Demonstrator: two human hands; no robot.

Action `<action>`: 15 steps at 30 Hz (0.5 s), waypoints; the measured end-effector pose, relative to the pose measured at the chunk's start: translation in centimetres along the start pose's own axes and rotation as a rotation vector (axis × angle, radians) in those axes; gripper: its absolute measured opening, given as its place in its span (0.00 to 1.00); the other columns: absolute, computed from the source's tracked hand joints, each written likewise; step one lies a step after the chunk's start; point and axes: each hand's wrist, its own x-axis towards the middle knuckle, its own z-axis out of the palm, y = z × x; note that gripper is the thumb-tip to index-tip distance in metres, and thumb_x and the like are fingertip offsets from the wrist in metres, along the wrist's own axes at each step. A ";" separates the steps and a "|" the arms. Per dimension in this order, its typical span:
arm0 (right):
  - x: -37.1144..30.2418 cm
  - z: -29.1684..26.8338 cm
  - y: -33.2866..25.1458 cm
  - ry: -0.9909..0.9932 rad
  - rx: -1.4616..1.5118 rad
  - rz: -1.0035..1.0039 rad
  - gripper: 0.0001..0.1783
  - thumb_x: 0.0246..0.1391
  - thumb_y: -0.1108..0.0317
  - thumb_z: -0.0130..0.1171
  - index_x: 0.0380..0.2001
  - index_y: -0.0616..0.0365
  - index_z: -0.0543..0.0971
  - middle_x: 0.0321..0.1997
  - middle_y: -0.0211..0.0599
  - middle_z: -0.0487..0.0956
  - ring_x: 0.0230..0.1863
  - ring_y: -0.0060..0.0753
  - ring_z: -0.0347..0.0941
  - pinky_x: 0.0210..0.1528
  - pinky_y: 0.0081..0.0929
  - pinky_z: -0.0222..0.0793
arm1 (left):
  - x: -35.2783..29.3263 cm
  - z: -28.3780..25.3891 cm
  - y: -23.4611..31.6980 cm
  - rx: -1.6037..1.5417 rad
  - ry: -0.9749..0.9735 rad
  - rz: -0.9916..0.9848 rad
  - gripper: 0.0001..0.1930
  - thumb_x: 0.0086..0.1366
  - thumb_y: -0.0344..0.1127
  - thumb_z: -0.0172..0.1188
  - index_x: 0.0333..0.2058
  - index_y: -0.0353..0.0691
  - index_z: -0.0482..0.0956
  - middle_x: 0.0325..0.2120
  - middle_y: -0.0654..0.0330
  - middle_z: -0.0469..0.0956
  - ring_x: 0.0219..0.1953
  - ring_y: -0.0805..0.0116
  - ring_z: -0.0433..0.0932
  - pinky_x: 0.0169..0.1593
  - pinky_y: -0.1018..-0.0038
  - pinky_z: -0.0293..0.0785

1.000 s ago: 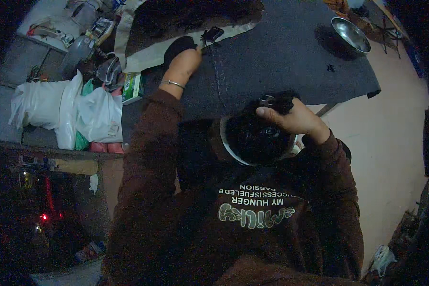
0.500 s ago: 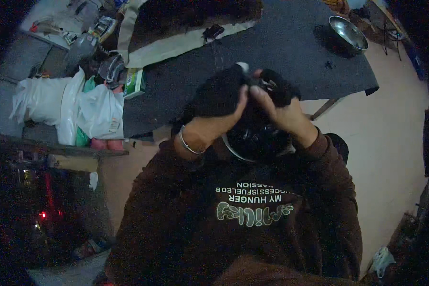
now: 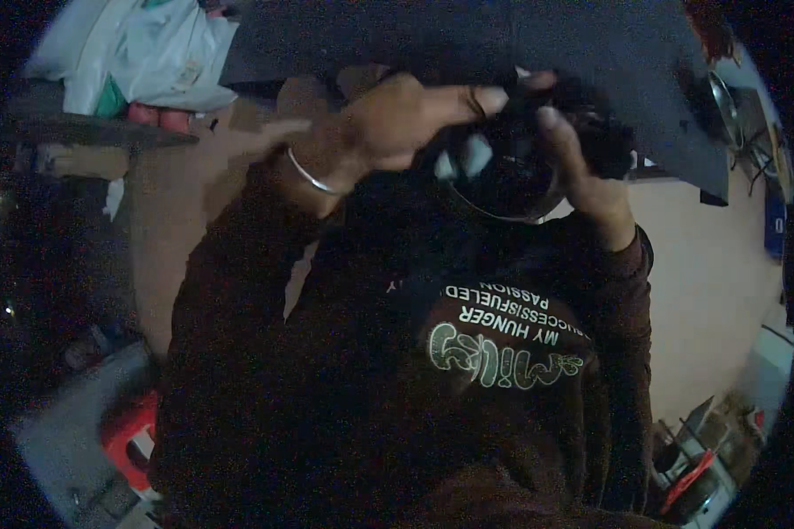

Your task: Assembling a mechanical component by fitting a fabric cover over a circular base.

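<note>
My left hand, with a silver bangle at its wrist, reaches across from the left, fingers pointing right and smeared by motion. Facing it is my right hand, its thumb raised and its fingers curled in deep shadow. Something too dark to name lies in its grip, and a small pale tip shows by the fingertips. Below both hands, close to my body, is a round dark vessel with a pale rim. Blurred whitish pieces appear over or inside it; I cannot tell which.
A dark-covered table spans the far side. White plastic bags lie at far left above a pinkish item. A shiny metal bowl is at far right. A red and white object is at lower left.
The view has tilted down, so the table and bags sit higher. My hands have drawn apart, the left one shifting left of the right. Whitish pieces now show at the vessel.
</note>
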 end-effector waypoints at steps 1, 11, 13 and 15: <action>0.3 0.7 0.8 -0.032 -0.045 -0.117 0.11 0.48 0.67 0.49 0.35 0.61 0.71 0.30 0.34 0.73 0.31 0.23 0.68 0.33 0.20 0.64 | 1.0 1.6 -3.7 -0.204 0.075 0.485 0.16 0.58 0.47 0.41 0.37 0.47 0.72 0.19 0.61 0.73 0.14 0.73 0.71 0.15 0.80 0.65; 0.3 7.0 -3.5 -0.399 -0.375 -0.394 0.14 0.35 0.73 0.59 0.30 0.63 0.72 0.30 0.41 0.73 0.29 0.35 0.71 0.31 0.23 0.66 | 3.4 4.9 -12.4 0.180 0.844 1.007 0.15 0.54 0.33 0.44 0.40 0.34 0.65 0.14 0.58 0.69 0.14 0.66 0.69 0.20 0.76 0.67; 0.7 7.8 -3.1 -0.427 -0.338 -0.376 0.14 0.35 0.73 0.59 0.30 0.63 0.72 0.30 0.41 0.73 0.30 0.33 0.71 0.31 0.23 0.66 | 3.6 4.9 -13.0 0.417 1.252 1.169 0.14 0.53 0.32 0.45 0.38 0.32 0.66 0.16 0.55 0.69 0.18 0.65 0.70 0.23 0.73 0.67; 1.1 8.2 -2.1 -0.290 -0.316 -0.249 0.13 0.38 0.74 0.57 0.31 0.62 0.71 0.30 0.40 0.73 0.29 0.31 0.70 0.31 0.22 0.65 | 1.6 5.1 -13.3 0.192 0.728 0.911 0.13 0.51 0.32 0.48 0.35 0.34 0.67 0.26 0.51 0.69 0.29 0.59 0.70 0.35 0.67 0.65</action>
